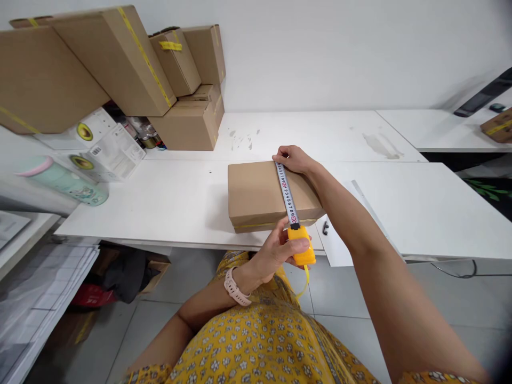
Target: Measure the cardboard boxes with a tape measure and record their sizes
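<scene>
A flat brown cardboard box (256, 194) lies on the white table (172, 197) near its front edge. A white measuring tape blade (287, 193) stretches across the box top from far edge to near edge. My right hand (294, 159) pinches the blade's end against the box's far edge. My left hand (276, 250) grips the yellow tape measure case (302, 248) just in front of the box's near edge, with a pale watch on that wrist.
Several large cardboard boxes (120, 58) are stacked at the back left, with white product cartons (108, 152) and a mint bottle (64, 181) beside them. Another box (498, 125) sits on the far right table. Stacked white sheets (44, 288) lie low left.
</scene>
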### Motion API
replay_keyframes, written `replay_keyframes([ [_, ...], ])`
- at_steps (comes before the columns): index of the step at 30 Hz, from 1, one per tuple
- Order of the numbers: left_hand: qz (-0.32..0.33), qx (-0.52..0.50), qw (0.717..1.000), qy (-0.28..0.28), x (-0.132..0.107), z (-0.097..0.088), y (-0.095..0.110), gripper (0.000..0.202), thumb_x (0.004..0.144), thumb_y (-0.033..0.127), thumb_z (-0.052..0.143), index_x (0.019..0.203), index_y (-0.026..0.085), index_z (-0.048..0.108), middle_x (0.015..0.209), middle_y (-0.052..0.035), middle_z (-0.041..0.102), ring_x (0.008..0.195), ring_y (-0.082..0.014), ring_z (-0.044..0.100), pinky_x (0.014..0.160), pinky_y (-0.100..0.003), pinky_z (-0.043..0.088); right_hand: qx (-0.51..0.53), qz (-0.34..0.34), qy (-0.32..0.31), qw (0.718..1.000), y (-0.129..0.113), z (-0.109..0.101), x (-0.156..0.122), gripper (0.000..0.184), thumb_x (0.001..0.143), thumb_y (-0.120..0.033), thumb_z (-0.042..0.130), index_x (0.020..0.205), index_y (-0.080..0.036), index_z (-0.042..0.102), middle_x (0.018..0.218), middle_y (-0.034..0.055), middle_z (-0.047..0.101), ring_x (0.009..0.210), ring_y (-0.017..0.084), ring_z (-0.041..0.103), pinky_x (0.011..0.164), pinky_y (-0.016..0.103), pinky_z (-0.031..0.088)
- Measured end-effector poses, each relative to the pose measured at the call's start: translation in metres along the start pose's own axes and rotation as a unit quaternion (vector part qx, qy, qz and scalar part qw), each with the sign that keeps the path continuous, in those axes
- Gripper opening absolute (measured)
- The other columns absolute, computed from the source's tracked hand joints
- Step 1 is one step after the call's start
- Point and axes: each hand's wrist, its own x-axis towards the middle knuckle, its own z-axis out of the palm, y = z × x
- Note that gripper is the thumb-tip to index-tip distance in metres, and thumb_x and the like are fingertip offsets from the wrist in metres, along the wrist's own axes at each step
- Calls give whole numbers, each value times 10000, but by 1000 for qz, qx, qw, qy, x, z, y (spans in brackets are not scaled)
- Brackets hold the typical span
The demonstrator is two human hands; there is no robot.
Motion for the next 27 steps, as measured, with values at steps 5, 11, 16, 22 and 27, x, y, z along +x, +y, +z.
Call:
replay_keyframes([
  [5,16,10,999,27,3,-3,7,551,734,471,839,1134,213,561,1115,-97,647,741,-168,671,634,-338,595,8,10,-3,1000,-8,-5,-2,334,891,-405,678,661,-210,533,687,0,551,683,141,468,697,318,399],
  [11,87,111,988,60,-54,-48,36,659,662,404,879,1257,279,625,1315,-127,631,959,-249,655,751,-357,609,106,-7,214,971,-10,-52,-75,336,957,-548,573,955,-229,679,927,50,676,909,182,632,844,337,504],
  [16,150,179,952,198,-104,-110,35,728,602,451,907,1269,361,630,1547,-70,479,1119,-322,625,850,-419,604,40,117,260,958,36,-41,-178,552,981,-690,390,1131,-255,695,885,72,672,906,251,644,902,443,518],
  [22,99,191,957,195,-87,-142,38,793,557,563,885,1242,303,580,1192,-94,653,924,-293,676,784,-444,609,57,93,152,982,30,11,-214,735,915,-753,454,1536,-362,428,1337,90,631,1101,280,630,982,448,514],
  [27,169,228,943,176,-63,-143,102,772,577,524,872,1224,260,543,1224,-95,635,839,-239,672,693,-388,629,34,92,194,976,-19,-4,-185,670,826,-719,647,1357,-312,610,1102,85,696,887,252,618,795,389,522],
])
